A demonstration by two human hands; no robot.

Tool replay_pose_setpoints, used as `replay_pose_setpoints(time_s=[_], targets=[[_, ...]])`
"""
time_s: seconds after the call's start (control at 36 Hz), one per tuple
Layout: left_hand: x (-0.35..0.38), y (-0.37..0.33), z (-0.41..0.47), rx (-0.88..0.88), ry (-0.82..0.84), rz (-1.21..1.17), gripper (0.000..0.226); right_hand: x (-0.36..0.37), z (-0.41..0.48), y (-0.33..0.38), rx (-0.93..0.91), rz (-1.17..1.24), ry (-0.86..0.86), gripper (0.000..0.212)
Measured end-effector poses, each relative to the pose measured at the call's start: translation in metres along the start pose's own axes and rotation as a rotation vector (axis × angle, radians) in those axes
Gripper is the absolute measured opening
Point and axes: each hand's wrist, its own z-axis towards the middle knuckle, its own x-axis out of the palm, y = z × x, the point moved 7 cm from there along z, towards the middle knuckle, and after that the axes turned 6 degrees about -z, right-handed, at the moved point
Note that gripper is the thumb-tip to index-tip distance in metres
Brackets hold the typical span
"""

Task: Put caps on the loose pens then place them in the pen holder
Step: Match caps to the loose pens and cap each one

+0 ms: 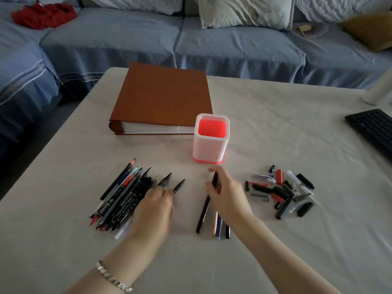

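Pens lie nearest the viewer in two groups on the pale cloth-covered table [275,128]: a small row of capped pens [220,228] just under the right wrist, and to the left a fanned pile of loose uncapped pens and markers [125,196], tips pointing away. The left hand [158,203], with a silver link bracelet [113,277] on its wrist, rests palm down on the right edge of that pile, fingers curled over a black marker [166,180]; whether it truly grips the marker cannot be told. The right hand [224,195] is closed around a long black pen [204,211], which slants from the table up between its fingers; the hand is blurred.

Right of the hands, a heap of loose caps in black, grey, red and clear plastic [282,192] sits apart from the pens. Just beyond the right hand stands the white square pen holder with a glowing red interior [211,143], upright. Behind and touching its left side lies a thick brown ring binder [163,98]. A black keyboard [373,129] shows at the right edge. Farthest back is a blue-covered sofa [131,39] with a red cloth [43,14].
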Motion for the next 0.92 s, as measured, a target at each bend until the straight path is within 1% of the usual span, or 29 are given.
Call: replay_pose_setpoints(time_s=[0.06, 0.11, 0.17, 0.19, 0.22, 0.25, 0.31, 0.36, 0.42, 0.47, 0.56, 0.67, 0.69, 0.78, 0.92], targets=[[0.002, 0.002, 0.002, -0.023, 0.008, 0.016, 0.047, 0.007, 0.001, 0.001, -0.062, -0.189, -0.030, 0.026], [0.004, 0.002, 0.005, -0.034, 0.009, 0.008, 0.045, 0.009, 0.001, 0.002, -0.124, -0.297, -0.057, 0.026], [0.006, 0.000, 0.005, -0.047, 0.058, -0.006, 0.035, 0.006, -0.001, 0.004, -0.193, -0.353, -0.082, 0.023], [0.007, 0.000, 0.004, -0.070, 0.086, -0.043, 0.024, 0.001, -0.002, 0.001, -0.202, -0.360, -0.102, 0.022], [0.008, 0.001, 0.004, -0.102, 0.089, -0.088, 0.011, -0.005, -0.003, -0.002, -0.204, -0.364, -0.126, 0.022], [0.008, 0.001, 0.004, -0.139, 0.093, -0.130, 0.009, -0.013, -0.003, -0.008, -0.196, -0.370, -0.138, 0.021], [0.005, -0.002, 0.004, -0.142, 0.073, -0.234, 0.018, -0.034, -0.002, -0.021, -0.155, -0.381, -0.175, 0.018], [-0.001, -0.007, 0.003, -0.151, 0.037, -0.378, 0.019, -0.058, -0.001, -0.041, -0.086, -0.399, -0.211, 0.017], [-0.007, -0.012, 0.003, -0.147, -0.015, -0.477, 0.018, -0.076, 0.001, -0.059, -0.024, -0.435, -0.211, 0.017], [-0.015, -0.016, 0.002, -0.133, -0.056, -0.525, 0.015, -0.086, 0.002, -0.073, 0.008, -0.479, -0.158, 0.017], [-0.024, -0.021, -0.002, -0.132, -0.082, -0.599, 0.010, -0.088, 0.003, -0.086, 0.041, -0.552, -0.030, 0.018], [-0.024, -0.025, -0.006, -0.129, -0.042, -0.681, 0.006, -0.084, 0.005, -0.089, 0.032, -0.645, 0.041, 0.024], [-0.024, -0.025, -0.006, -0.139, -0.036, -0.699, 0.006, -0.083, 0.006, -0.089, 0.029, -0.664, 0.052, 0.026], [-0.024, -0.024, -0.008, -0.164, -0.033, -0.743, 0.022, -0.083, 0.008, -0.087, 0.028, -0.706, 0.070, 0.028], [-0.023, -0.023, -0.008, -0.207, -0.006, -0.803, 0.020, -0.078, 0.010, -0.089, 0.020, -0.723, 0.181, 0.035]])
